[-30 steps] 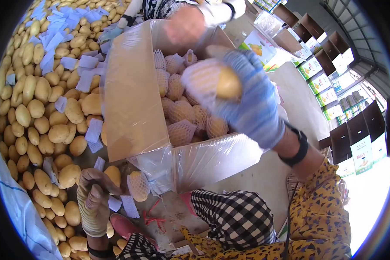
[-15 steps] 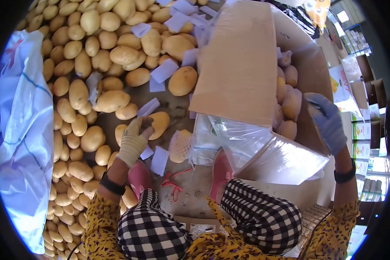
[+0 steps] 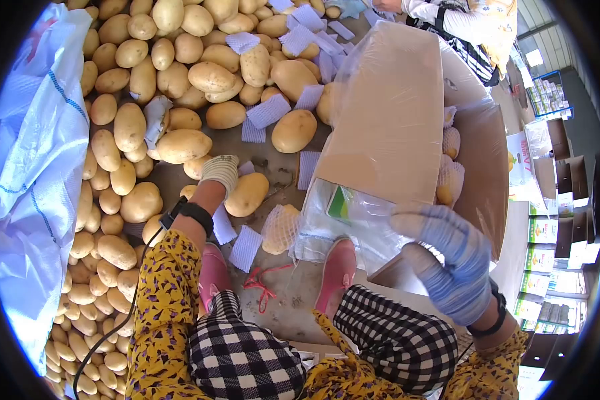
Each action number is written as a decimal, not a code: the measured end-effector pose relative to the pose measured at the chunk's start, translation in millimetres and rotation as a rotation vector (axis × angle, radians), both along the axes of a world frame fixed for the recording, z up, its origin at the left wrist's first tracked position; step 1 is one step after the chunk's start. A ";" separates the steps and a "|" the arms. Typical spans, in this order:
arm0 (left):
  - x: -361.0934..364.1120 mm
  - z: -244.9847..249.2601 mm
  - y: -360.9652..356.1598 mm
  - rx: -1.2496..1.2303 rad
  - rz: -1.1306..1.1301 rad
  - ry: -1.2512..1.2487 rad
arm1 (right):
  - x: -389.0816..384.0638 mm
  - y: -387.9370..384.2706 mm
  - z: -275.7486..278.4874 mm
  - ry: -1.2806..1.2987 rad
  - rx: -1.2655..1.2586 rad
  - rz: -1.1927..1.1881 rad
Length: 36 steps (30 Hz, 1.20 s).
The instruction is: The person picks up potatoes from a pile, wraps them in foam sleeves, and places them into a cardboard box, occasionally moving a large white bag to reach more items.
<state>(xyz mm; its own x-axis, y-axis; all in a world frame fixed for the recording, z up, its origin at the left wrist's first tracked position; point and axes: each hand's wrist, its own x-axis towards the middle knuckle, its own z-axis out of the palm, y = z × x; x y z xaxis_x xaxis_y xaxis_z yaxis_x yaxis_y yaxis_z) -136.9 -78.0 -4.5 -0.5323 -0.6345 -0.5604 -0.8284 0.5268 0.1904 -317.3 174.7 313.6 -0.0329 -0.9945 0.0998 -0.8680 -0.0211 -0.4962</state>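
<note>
My left hand (image 3: 221, 172), in a cream knitted glove, reaches down among the potatoes beside a large yellow potato (image 3: 247, 195). Its fingers are hidden behind the back of the hand. My right hand (image 3: 450, 260), in a blue-grey glove, is over the front of the cardboard box (image 3: 384, 113), with thumb and fingers apart and nothing visible between them. Clear plastic film (image 3: 373, 227) lines the box and hangs over its front. Inside, potatoes in foam net sleeves (image 3: 451, 177) show beside a flap. Another netted potato (image 3: 281, 229) rests on the floor.
A large heap of potatoes (image 3: 210, 77) spreads along the left, beside a white woven sheet (image 3: 30, 200). Loose purple foam sleeves (image 3: 246, 248) and red string (image 3: 263, 287) lie on the floor. Another person (image 3: 477, 27) is at the back; printed cartons (image 3: 540, 230) line the right.
My right hand has come left and nearer from the box's right side to its front. My left hand has moved up and right, its fingers now out of sight. The view has shifted slightly.
</note>
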 end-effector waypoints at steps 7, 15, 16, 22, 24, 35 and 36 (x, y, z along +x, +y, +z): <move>24.8 0.7 31.7 -0.082 0.319 0.385 | 18.0 0.3 -6.1 -0.083 0.094 0.076; 23.3 173.0 125.1 0.758 0.262 1.239 | 43.4 -26.1 -39.6 0.178 0.012 0.218; 22.6 178.7 128.1 0.870 0.312 1.220 | 41.7 -24.1 -45.7 0.346 -0.026 0.295; 28.1 189.4 126.4 1.142 0.484 1.285 | 48.4 -22.3 -38.1 0.459 -0.061 0.290; 27.8 178.2 129.9 1.171 0.427 1.304 | 53.6 -30.5 -34.4 0.423 0.034 0.206; 55.5 33.0 11.8 -0.534 -0.517 0.050 | 49.9 -25.2 -39.6 -0.239 0.236 -0.067; 58.8 25.8 11.6 -0.600 -0.662 -0.106 | 49.7 -23.7 -41.9 -0.237 0.246 -0.073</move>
<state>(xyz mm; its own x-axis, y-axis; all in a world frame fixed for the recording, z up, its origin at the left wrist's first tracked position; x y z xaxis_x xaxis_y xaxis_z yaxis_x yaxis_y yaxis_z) -78.1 -66.4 21.3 -0.8573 -0.4178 -0.3006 -0.3173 0.8889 -0.3306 -267.6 151.0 271.7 -0.0983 -0.9819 -0.1620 -0.7226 0.1823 -0.6668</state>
